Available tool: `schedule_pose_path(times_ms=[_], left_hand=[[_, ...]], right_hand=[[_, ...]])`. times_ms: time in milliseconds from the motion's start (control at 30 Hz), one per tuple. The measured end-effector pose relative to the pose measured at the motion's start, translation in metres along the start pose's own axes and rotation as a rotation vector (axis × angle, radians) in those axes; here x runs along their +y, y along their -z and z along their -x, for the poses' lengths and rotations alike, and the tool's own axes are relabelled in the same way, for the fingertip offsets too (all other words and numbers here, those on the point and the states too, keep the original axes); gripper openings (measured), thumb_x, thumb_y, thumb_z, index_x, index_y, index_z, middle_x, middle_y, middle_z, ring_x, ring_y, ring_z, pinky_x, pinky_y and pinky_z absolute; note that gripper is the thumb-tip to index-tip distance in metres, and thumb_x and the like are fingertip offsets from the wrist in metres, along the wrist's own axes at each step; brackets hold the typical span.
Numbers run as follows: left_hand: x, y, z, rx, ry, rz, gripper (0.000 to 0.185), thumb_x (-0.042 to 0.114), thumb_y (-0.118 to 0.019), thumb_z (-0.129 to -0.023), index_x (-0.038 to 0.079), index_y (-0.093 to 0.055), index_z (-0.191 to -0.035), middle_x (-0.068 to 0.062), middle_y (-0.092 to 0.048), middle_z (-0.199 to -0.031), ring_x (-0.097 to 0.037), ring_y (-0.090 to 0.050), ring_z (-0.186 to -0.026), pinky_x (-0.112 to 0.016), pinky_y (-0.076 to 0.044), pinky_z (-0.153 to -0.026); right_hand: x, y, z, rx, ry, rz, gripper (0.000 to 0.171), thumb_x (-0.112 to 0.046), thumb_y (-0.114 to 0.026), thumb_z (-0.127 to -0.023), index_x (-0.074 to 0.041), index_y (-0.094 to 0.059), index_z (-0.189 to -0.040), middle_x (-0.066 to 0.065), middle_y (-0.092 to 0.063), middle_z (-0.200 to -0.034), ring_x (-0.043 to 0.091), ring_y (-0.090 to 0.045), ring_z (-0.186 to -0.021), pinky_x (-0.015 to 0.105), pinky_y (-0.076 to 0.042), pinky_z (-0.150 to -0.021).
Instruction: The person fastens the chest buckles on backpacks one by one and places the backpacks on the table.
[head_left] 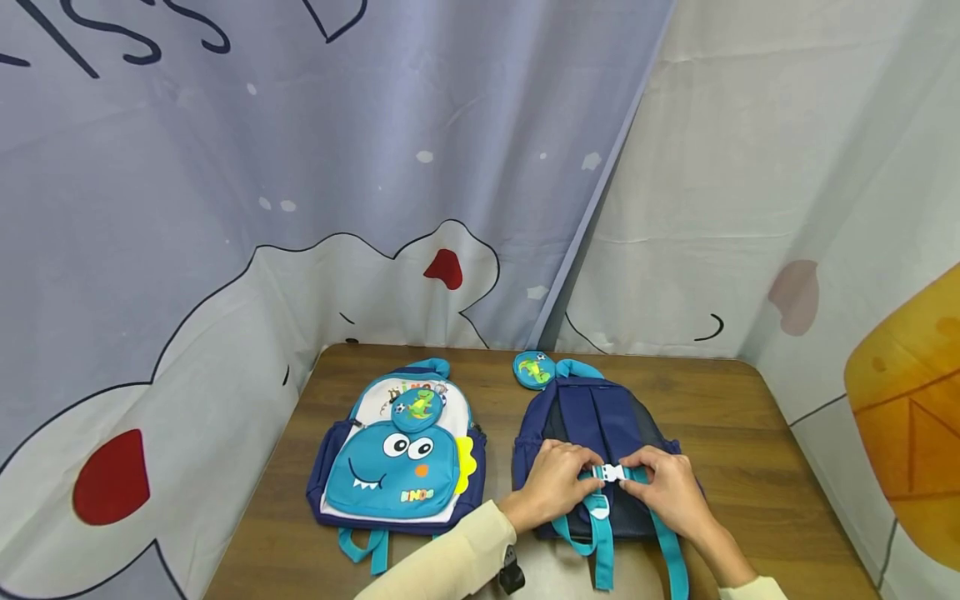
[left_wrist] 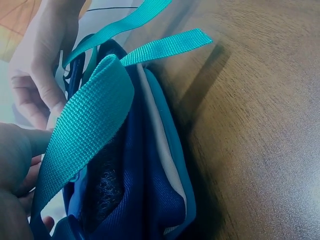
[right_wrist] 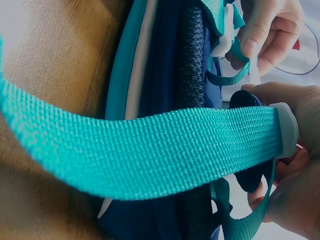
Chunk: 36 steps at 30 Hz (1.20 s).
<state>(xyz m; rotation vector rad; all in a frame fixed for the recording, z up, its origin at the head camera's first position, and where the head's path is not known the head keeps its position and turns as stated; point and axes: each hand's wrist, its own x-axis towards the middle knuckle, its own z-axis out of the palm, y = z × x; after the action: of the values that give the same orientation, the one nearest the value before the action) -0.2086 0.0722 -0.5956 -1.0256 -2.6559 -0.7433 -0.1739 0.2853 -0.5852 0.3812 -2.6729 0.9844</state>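
Two backpacks side by side on table (head_left: 750,433): face-up (head_left: 397,454) left, face-down (head_left: 592,417) right.

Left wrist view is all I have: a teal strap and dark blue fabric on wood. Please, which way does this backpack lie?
Observer: The navy backpack lies with its back panel and straps up, on the wooden table.
Operator: What do the hands do?
Observer: The left hand and the right hand each pinch one side of a white chest buckle over the middle of the bag.
Operator: Is something else on the table?
Observer: Yes, a second backpack lies to the left, front side up, with a blue dinosaur face.
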Motion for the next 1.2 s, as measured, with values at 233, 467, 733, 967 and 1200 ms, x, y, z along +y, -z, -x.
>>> schedule_pose_path(times_ms=[233,467,733,967,1200], left_hand=[[-0.0001,-0.0025,-0.0025,0.017,0.000,-0.014,0.024,0.041,-0.074,-0.086,0.026,-0.072,-0.105,0.018,-0.068,-0.089,0.007,-0.057,-0.079,-0.024,-0.040,-0.088],[0.0012,-0.0011,-0.0016,0.026,-0.009,-0.022,0.024,0.040,-0.075,-0.085,0.026,-0.073,-0.104,0.017,-0.069,-0.087,0.007,-0.058,-0.078,-0.024,-0.041,-0.088],[0.0016,-0.0038,-0.0015,0.039,-0.016,-0.035,0.024,0.041,-0.074,-0.085,0.027,-0.073,-0.104,0.018,-0.069,-0.086,0.007,-0.058,-0.078,-0.022,-0.040,-0.087],[0.0027,-0.0064,0.0021,0.026,-0.010,-0.035,0.024,0.042,-0.074,-0.085,0.027,-0.073,-0.104,0.017,-0.070,-0.087,0.006,-0.059,-0.078,-0.021,-0.040,-0.082],[0.0015,-0.0075,0.0031,0.022,0.021,-0.018,0.024,0.041,-0.074,-0.085,0.027,-0.072,-0.105,0.017,-0.068,-0.087,0.006,-0.058,-0.078,-0.021,-0.039,-0.080]], right_hand=[[-0.0008,0.0007,-0.0021,0.009,0.001,0.028,0.029,-0.010,-0.090,-0.065,-0.020,-0.075,-0.087,-0.010,-0.071,-0.086,0.011,-0.061,-0.067,0.040,-0.032,-0.081],[-0.0015,-0.0004,-0.0021,0.011,0.017,0.035,0.030,-0.009,-0.090,-0.064,-0.020,-0.074,-0.087,-0.009,-0.072,-0.085,0.008,-0.063,-0.068,0.037,-0.036,-0.078],[-0.0017,-0.0016,-0.0028,0.014,0.039,0.037,0.029,-0.010,-0.091,-0.063,-0.019,-0.075,-0.086,-0.010,-0.072,-0.085,0.013,-0.067,-0.073,0.045,-0.036,-0.084],[-0.0015,-0.0042,0.0006,-0.008,0.028,0.062,0.029,-0.011,-0.091,-0.063,-0.020,-0.075,-0.085,-0.010,-0.072,-0.084,0.012,-0.068,-0.073,0.051,-0.038,-0.085],[-0.0033,-0.0058,-0.0010,-0.019,-0.006,0.102,0.029,-0.013,-0.091,-0.063,-0.021,-0.074,-0.085,-0.010,-0.071,-0.084,0.009,-0.063,-0.068,0.045,-0.036,-0.080]])
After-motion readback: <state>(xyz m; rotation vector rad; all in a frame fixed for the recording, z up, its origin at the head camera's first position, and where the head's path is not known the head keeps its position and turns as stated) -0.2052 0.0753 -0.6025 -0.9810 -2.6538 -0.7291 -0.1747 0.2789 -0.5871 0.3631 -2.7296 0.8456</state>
